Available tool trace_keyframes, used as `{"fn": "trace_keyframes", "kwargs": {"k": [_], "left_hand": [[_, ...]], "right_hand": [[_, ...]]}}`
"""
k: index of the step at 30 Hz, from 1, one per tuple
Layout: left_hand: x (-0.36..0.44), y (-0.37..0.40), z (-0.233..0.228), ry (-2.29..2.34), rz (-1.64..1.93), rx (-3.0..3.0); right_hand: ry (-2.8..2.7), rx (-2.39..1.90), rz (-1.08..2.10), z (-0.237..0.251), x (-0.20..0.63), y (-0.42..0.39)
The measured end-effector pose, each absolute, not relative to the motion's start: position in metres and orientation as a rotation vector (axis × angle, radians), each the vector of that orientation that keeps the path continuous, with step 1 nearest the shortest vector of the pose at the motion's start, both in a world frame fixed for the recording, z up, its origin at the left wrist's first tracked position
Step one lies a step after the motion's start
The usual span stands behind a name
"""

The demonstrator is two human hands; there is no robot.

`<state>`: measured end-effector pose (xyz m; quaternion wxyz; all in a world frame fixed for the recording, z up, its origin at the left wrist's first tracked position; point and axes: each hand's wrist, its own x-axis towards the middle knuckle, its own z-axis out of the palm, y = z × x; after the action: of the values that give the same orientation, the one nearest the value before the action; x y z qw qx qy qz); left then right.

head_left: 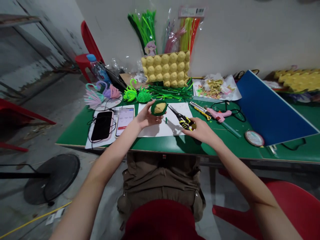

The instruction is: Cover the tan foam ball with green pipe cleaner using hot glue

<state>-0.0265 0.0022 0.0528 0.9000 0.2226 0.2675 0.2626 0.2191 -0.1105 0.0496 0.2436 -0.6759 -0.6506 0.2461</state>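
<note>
My left hand [149, 116] is closed around a yellow egg-carton cup [160, 107] with dark green pipe cleaner wrapped about its rim, held above a white paper sheet [147, 132]. In my right hand [200, 130] are scissors [180, 117] with black and yellow handles. Their dark blades point up and left toward the cup, apart from it. Between the two hands a short green pipe cleaner scrap [166, 120] shows over the paper. Behind them sit bright green pipe cleaner swans [137, 95] and loose green stems [172, 92].
Left on the green table [75, 135] lie two phones [102, 126], cables and pastel swans [100, 95]. An egg carton [166, 68] leans at the back. To the right are a cutter knife [201, 111], a pink glue gun [219, 114], tape [254, 138] and a blue board [272, 110].
</note>
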Motion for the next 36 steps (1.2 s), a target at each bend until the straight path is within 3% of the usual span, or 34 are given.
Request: {"fn": "trace_keyframes", "kwargs": {"k": [4, 11, 14, 36], "left_hand": [[-0.015, 0.009, 0.056, 0.506, 0.584, 0.606], [0.001, 0.015, 0.04, 0.45, 0.652, 0.63], [0.003, 0.017, 0.03, 0.448, 0.654, 0.616], [0.007, 0.016, 0.02, 0.469, 0.653, 0.72]], "right_hand": [[-1.864, -1.818, 0.466, 0.042, 0.218, -0.089], [-1.446, -0.997, 0.736, 0.048, 0.198, -0.051], [-1.357, -0.862, 0.643, 0.041, 0.183, -0.042], [-1.546, -0.837, -0.012, 0.025, 0.185, -0.042]]}}
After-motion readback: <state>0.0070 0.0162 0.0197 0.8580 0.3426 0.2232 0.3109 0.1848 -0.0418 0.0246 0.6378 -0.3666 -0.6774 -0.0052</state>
